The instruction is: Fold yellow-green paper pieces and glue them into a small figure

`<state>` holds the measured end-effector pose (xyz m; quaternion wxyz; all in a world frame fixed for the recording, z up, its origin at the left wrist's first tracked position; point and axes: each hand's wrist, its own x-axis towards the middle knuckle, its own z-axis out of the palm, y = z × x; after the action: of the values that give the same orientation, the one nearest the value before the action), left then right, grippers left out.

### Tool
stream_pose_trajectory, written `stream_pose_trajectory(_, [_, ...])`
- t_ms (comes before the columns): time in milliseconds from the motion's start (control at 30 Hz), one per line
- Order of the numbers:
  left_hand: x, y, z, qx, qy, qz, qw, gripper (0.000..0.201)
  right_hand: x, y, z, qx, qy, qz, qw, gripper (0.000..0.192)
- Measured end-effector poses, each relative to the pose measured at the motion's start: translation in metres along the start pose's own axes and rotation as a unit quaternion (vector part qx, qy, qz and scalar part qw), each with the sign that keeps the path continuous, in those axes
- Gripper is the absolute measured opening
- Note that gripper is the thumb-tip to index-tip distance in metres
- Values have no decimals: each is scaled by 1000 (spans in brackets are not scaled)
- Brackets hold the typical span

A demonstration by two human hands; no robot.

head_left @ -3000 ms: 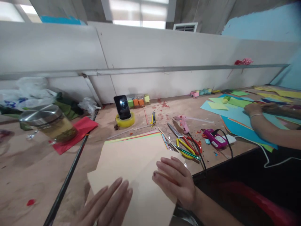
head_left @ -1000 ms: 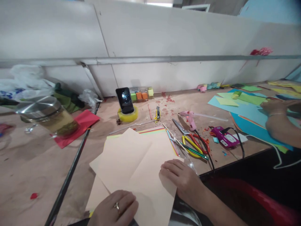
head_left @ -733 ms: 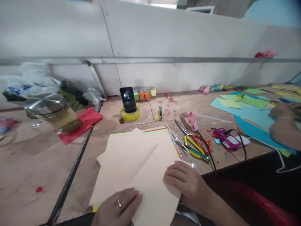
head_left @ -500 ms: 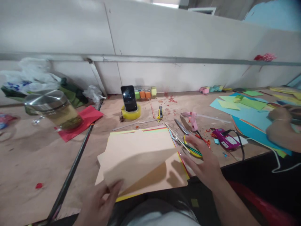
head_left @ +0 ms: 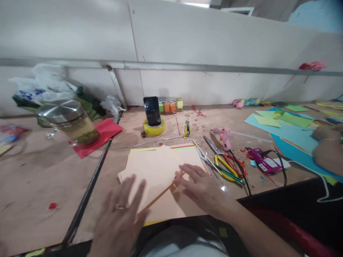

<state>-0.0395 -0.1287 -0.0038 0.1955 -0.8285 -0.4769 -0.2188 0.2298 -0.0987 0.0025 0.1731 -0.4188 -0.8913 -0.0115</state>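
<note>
Both hands are laid flat, fingers spread, nothing gripped. The right hand (head_left: 203, 187) is pressed palm-down on the peach paper sheet (head_left: 158, 171), fingertips at the raised fold edge that runs diagonally across the sheet. The left hand (head_left: 120, 219) is spread over the sheet's near-left part; blurred, so contact with the paper cannot be confirmed. A ring is seen on one left finger.

The peach sheet is placed on a stack of coloured paper (head_left: 184, 147), whose yellow, green and red edges are exposed along the far and near sides. Stack is set at the near edge of the wooden table (head_left: 40, 178).

Relative to the peach sheet:
- just right: scissors (head_left: 222, 162) with yellow and red handles, a clear strip beside them
- further right: pink glue gun (head_left: 224, 136), purple device (head_left: 264, 162) with black cable
- far right: blue and green paper sheets (head_left: 286, 125), another person's arm (head_left: 328, 151) resting on them
- behind: phone (head_left: 152, 110) propped upright in a yellow tape roll (head_left: 154, 127), small utility knife (head_left: 187, 128) to the right of it
- left: black rod (head_left: 91, 185) lying diagonally
- far left, well apart: lidded glass jar (head_left: 71, 121) on red paper (head_left: 103, 134)
</note>
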Motion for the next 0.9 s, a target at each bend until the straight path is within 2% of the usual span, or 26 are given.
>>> stream_pose_trajectory(100, [2, 15, 3, -54, -27, 121, 991, 49, 7, -14, 4, 7, -50, -45, 998, 30])
stream_pose_trajectory(167, [3, 20, 7, -56, -41, 149, 986, 56, 11, -20, 9, 8, -66, -57, 996, 29])
stream_pose_trajectory(300, [0, 21, 18, -57, -48, 146, 986, 63, 15, -21, 16, 7, -70, -74, 995, 30])
stream_pose_trajectory(433, [-5, 20, 23, -49, -49, 140, 988, 60, 12, -10, 16, 5, -59, -96, 994, 23])
stream_pose_trajectory(667, [-21, 9, 22, -40, -37, 137, 989, 59, -9, 24, 9, -13, -1, -8, 1000, 21])
stream_pose_trajectory(900, [-46, -3, 27, -35, -58, 111, 992, 74, -16, 14, 6, 19, 8, 53, 998, 20])
